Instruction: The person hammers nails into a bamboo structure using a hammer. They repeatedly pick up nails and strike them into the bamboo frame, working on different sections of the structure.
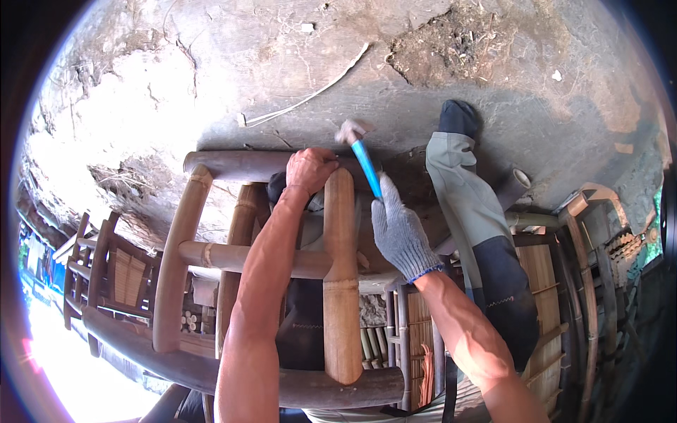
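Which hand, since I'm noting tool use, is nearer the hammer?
Right. The gloved right hand grips the hammer. The bare left hand is apart from it, to its left, at the far rail of the bamboo frame.

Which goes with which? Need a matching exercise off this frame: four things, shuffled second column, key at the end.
Things:
1. Left hand
2. Right hand
3. Hammer handle
4. Thin pale strip

Colour, place or state:
A. Lying on the ground
B. In a grey knit glove
C. Bright blue
D. Bare, at the bamboo frame

Pairs: 1-D, 2-B, 3-C, 4-A
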`<state>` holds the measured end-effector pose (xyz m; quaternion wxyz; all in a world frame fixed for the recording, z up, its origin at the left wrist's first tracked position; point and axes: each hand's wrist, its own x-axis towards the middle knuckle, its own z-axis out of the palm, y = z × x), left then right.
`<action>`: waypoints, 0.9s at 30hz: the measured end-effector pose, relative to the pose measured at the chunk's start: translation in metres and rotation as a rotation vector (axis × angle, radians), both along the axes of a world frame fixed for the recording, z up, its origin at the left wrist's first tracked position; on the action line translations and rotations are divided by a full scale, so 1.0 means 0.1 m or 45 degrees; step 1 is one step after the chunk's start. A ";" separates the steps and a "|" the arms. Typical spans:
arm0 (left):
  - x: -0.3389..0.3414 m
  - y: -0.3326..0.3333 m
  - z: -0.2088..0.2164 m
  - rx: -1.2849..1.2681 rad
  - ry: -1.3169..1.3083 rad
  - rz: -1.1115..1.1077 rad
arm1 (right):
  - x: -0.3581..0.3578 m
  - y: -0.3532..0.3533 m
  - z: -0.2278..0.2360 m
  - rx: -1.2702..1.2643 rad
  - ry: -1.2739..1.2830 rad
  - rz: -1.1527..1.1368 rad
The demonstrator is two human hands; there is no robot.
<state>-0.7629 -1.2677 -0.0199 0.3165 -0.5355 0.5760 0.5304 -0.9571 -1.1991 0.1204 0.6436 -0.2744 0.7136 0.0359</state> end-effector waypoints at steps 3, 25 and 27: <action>-0.02 -0.03 0.03 0.000 -0.034 -0.024 | -0.01 0.04 -0.06 -0.043 -0.027 0.110; 0.45 -0.56 0.14 -0.077 -0.099 0.985 | 0.10 -0.28 0.07 -0.110 0.292 -0.152; 0.46 -0.56 0.09 -0.058 -0.070 1.036 | 0.25 -0.09 0.05 -0.108 0.380 -0.270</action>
